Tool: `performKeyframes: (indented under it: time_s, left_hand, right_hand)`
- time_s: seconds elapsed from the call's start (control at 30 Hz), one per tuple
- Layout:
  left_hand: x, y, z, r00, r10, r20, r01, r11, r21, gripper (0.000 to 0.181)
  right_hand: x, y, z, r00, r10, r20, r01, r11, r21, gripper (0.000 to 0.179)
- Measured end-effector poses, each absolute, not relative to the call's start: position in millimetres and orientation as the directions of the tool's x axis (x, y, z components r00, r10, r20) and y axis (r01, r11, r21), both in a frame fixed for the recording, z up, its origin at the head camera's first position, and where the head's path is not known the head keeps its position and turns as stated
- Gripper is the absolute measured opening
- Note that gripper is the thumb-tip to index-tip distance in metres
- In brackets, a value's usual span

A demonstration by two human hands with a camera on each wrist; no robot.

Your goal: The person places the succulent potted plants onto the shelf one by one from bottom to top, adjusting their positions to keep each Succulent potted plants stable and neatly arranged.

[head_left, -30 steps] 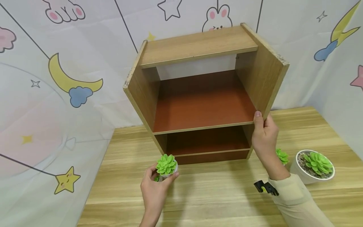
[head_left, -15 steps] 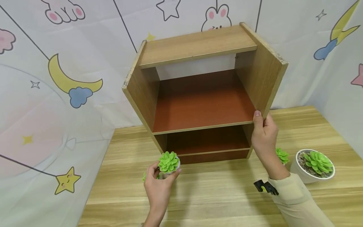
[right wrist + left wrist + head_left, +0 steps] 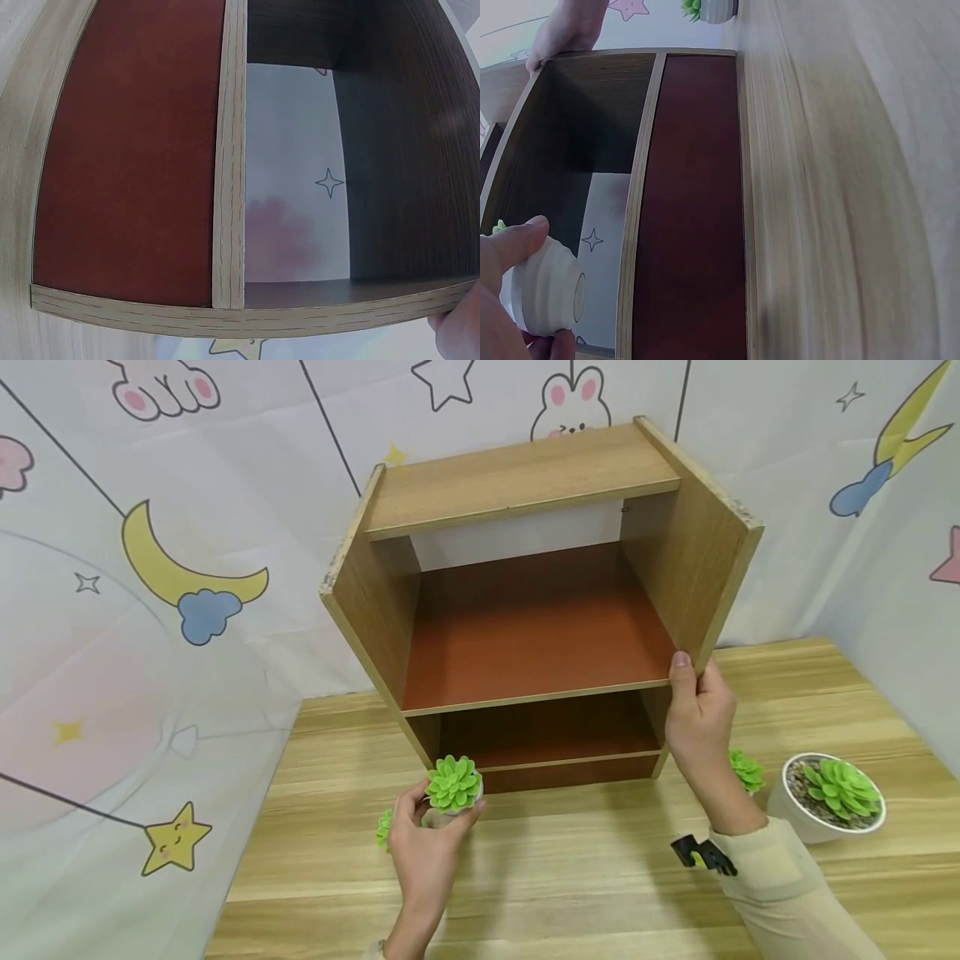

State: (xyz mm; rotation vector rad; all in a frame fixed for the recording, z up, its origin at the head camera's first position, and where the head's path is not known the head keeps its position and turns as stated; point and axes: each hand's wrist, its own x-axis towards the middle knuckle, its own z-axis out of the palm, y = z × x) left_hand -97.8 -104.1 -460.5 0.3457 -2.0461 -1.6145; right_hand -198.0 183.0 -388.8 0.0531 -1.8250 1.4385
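Observation:
A small potted succulent (image 3: 453,783) with bright green leaves is held in my left hand (image 3: 426,852), in front of the shelf's lower left corner. The left wrist view shows its white ribbed pot (image 3: 549,289) between thumb and fingers, with the pot's base facing the shelf. My right hand (image 3: 701,718) grips the right side panel of the wooden shelf (image 3: 517,485), thumb at the front edge by the middle board. In the right wrist view only a bit of that hand (image 3: 459,330) shows at the lower right.
Another green succulent (image 3: 385,828) stands left of my left hand, partly hidden by it. At the right, a larger white pot (image 3: 813,822) holds a succulent, and a smaller succulent (image 3: 746,771) is half hidden behind my right wrist. A printed cloth (image 3: 285,527) hangs behind the wooden table (image 3: 555,893).
My left hand has moved slightly right and up toward the shelf with the potted succulent, uncovering more of the succulent at its left. The right hand keeps its grip on the side panel.

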Motion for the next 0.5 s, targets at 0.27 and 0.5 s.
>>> performKeyframes:
  time_s: [0.27,0.5]
  left_hand:
    - [-99.7,-103.3,-461.7,-0.833,-0.496,0.244,0.106,0.29,0.951,0.074]
    - [-99.6,-103.9,-463.0,-0.841,-0.479,0.252,0.099,0.322,0.941,0.076]
  right_hand:
    - [-200.1,186.3,-393.4,-0.689,0.425,0.588,-0.476,0.346,-0.808,0.031]
    - [-199.4,185.1,-392.9,-0.69,0.427,0.585,-0.472,0.347,-0.81,0.033]
